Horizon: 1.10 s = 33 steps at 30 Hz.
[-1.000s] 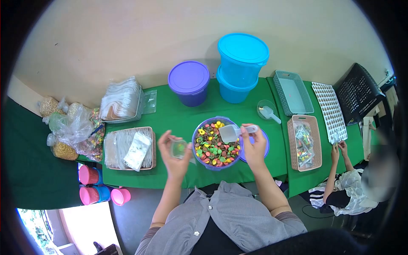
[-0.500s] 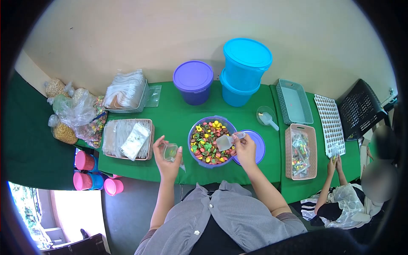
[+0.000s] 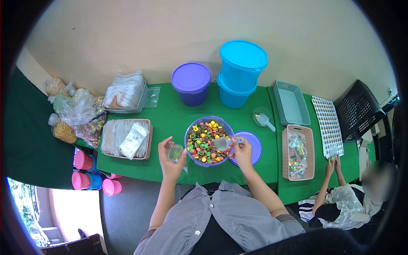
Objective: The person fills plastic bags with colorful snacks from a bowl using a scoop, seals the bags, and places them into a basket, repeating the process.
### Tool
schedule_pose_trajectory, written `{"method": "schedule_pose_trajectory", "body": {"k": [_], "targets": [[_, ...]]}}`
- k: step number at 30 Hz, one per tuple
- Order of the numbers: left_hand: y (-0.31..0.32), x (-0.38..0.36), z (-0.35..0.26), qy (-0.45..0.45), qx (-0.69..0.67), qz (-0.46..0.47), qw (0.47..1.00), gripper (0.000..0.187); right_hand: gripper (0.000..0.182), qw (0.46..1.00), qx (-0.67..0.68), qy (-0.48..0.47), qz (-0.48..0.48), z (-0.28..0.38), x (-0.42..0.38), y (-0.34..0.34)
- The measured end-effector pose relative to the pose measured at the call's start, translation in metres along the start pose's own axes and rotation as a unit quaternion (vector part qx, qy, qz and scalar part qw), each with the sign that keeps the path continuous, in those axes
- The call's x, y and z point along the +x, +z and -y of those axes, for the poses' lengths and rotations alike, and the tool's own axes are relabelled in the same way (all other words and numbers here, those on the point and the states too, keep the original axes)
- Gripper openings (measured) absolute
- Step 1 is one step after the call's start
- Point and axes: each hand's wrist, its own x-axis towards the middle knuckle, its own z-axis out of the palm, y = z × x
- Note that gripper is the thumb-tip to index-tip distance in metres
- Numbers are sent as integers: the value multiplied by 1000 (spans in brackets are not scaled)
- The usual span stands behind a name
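My left hand (image 3: 171, 165) grips a small clear plastic bag (image 3: 175, 152), its mouth held apart and facing up, just left of the purple tub. My right hand (image 3: 242, 154) is closed on the handle of a translucent scoop (image 3: 221, 144), whose cup lies over the candies at the right half of the tub. The round purple tub (image 3: 187, 154) is filled with multicoloured candies (image 3: 203, 146) in brown, green, yellow and pink. A flat purple lid (image 3: 256, 149) lies beside it, partly under my right hand.
Behind stand a lidded purple bucket (image 3: 191, 83) and stacked blue buckets (image 3: 243, 63). On the left, a basket of plastic bags (image 3: 114, 138); at right, a pink basket (image 3: 310, 161) with filled packets and a bowl with a second scoop (image 3: 264, 120). A person (image 3: 340, 204) works at far right.
My left hand has moved slightly right with the bag, closer to the tub. The scoop has shifted a little left over the candies. The whole view has drifted slightly.
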Motion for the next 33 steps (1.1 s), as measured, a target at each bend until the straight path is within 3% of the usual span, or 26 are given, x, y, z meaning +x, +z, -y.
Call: {"method": "schedule_pose_trajectory", "body": {"k": [8, 13, 20, 25, 33], "targets": [[-9, -7, 5, -26, 4, 0, 1000, 56, 21, 999, -31, -3, 39, 16, -11, 9], [-11, -7, 5, -17, 16, -2, 1000, 54, 27, 996, 69, 63, 0, -10, -7, 17], [-17, -3, 11, -17, 19, -4, 1000, 54, 27, 990, 110, 90, 1, -16, -2, 18], [-17, 1, 2, -62, 22, 67, 996, 61, 22, 968, 189, 148, -75, -3, 4, 0], [13, 4, -17, -12, 101, 241, 965, 70, 18, 961, 263, 69, -57, 51, -19, -11]]}}
